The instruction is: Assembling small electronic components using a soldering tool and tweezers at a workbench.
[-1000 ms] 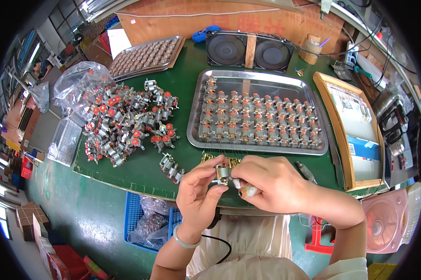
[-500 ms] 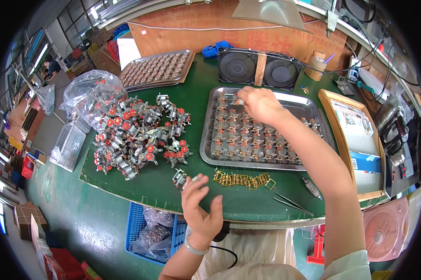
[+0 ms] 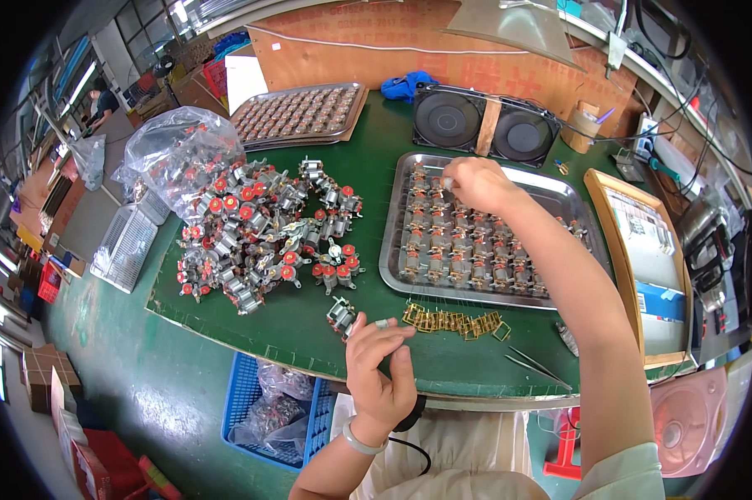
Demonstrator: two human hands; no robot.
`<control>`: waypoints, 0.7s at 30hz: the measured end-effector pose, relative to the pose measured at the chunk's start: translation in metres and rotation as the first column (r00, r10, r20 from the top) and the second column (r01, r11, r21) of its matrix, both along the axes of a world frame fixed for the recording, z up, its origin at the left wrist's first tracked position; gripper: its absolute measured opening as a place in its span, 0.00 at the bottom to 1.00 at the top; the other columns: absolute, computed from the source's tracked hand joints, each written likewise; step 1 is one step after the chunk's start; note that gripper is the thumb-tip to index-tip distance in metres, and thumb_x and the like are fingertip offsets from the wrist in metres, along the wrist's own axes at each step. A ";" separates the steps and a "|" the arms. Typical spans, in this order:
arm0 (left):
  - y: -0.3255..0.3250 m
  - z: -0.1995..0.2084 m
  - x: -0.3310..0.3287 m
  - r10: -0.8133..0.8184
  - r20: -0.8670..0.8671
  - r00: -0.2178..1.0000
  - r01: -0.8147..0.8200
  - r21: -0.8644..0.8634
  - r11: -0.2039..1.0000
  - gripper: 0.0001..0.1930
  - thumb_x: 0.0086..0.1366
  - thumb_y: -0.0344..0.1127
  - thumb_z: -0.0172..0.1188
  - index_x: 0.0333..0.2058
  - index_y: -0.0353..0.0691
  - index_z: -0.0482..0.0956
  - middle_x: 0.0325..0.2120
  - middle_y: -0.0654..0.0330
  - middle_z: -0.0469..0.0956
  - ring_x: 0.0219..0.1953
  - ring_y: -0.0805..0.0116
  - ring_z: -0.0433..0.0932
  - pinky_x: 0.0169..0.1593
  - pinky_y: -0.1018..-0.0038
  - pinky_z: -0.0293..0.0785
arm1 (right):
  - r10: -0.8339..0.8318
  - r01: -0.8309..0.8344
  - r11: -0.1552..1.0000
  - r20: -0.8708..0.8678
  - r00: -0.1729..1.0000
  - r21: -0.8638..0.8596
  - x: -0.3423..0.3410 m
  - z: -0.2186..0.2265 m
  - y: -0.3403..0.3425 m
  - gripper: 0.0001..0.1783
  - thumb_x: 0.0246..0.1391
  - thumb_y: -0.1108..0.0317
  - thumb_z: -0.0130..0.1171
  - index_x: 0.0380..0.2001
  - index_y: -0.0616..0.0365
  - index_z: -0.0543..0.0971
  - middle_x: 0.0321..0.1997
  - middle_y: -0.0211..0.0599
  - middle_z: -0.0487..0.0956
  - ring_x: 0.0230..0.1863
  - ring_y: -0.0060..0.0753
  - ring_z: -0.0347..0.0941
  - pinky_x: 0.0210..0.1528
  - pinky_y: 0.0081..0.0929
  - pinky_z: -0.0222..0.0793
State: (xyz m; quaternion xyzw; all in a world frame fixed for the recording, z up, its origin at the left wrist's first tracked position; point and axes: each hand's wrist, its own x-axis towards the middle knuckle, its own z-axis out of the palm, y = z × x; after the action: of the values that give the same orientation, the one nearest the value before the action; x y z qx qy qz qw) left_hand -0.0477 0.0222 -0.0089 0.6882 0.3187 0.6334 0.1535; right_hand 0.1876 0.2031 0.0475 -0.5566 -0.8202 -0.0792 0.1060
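My right hand (image 3: pixel 481 187) is over the far left part of a shiny metal tray (image 3: pixel 390 268), its fingers pinched together. Whatever is between those fingertips is hidden. Rows of small silver metal parts (image 3: pixel 457 242) with copper-coloured and red bits stand in the tray. My left hand (image 3: pixel 382 371) is raised at the table's front edge, palm up, fingers loosely spread, with a pale band round one finger. Just beyond its fingertips, a single silver part (image 3: pixel 341 315) lies on the green table. A row of square brass frames (image 3: pixel 455 322) lies between that hand and the tray.
A large heap of silver parts with red discs (image 3: pixel 255 225) covers the left side, beside a clear plastic bag (image 3: pixel 180 154). Behind are another filled tray (image 3: pixel 297 114) and two black fans (image 3: pixel 484 125). Tweezers (image 3: pixel 538 367) and a wooden-framed box (image 3: pixel 643 267) are at right.
The whole view has shifted, so the table appears farther right. My left fingers have tipped rightward. My right hand stays pinched over the tray's far left part.
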 end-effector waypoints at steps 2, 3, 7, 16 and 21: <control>0.000 0.002 -0.004 -0.056 0.002 0.998 0.056 -0.024 0.998 0.07 0.58 0.22 0.48 0.36 0.36 0.67 0.31 0.55 0.77 0.40 0.60 0.72 0.58 0.55 0.53 | -0.001 0.001 1.000 -0.019 1.000 -0.001 -0.007 0.009 -0.007 0.08 0.42 0.72 0.52 0.28 0.59 0.76 0.33 0.45 0.76 0.37 0.46 0.73 0.39 0.39 0.69; 0.001 0.005 -0.006 -0.121 0.003 0.993 0.121 -0.043 0.992 0.07 0.57 0.22 0.49 0.35 0.36 0.69 0.32 0.55 0.77 0.41 0.60 0.72 0.58 0.55 0.53 | -0.004 0.006 0.999 -0.066 0.998 0.033 -0.007 0.016 -0.015 0.08 0.42 0.71 0.52 0.28 0.59 0.76 0.33 0.45 0.76 0.37 0.46 0.73 0.39 0.39 0.69; 0.025 0.026 -0.050 -0.065 -0.433 0.899 0.070 -0.004 0.998 0.09 0.50 0.21 0.53 0.31 0.38 0.76 0.36 0.58 0.77 0.45 0.56 0.71 0.57 0.57 0.56 | 0.133 -0.116 0.989 -0.200 0.971 0.095 -0.030 0.033 -0.058 0.07 0.42 0.71 0.54 0.28 0.57 0.76 0.31 0.44 0.76 0.36 0.47 0.73 0.38 0.39 0.69; 0.027 0.024 -0.077 -0.016 -0.598 0.801 0.031 0.014 0.999 0.15 0.43 0.25 0.59 0.34 0.38 0.76 0.39 0.60 0.73 0.42 0.57 0.70 0.45 0.66 0.67 | 0.210 -0.264 0.919 -0.205 0.956 -0.294 -0.145 0.016 -0.162 0.21 0.43 0.54 0.59 0.26 0.64 0.71 0.22 0.44 0.76 0.26 0.45 0.75 0.28 0.37 0.71; 0.021 0.017 -0.075 -0.026 -0.511 0.859 -0.003 -0.055 0.998 0.13 0.45 0.26 0.58 0.34 0.39 0.76 0.39 0.60 0.73 0.44 0.57 0.69 0.48 0.62 0.66 | 0.247 -0.292 0.896 -0.171 0.954 -0.335 -0.148 0.015 -0.157 0.17 0.41 0.58 0.59 0.22 0.64 0.74 0.22 0.46 0.76 0.26 0.46 0.75 0.29 0.36 0.71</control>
State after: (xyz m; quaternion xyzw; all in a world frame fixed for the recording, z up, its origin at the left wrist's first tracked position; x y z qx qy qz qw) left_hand -0.1223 0.0433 0.0077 0.8292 0.3606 0.4184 0.0856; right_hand 0.0400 0.0458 0.0623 -0.4510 -0.8820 0.1210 0.0638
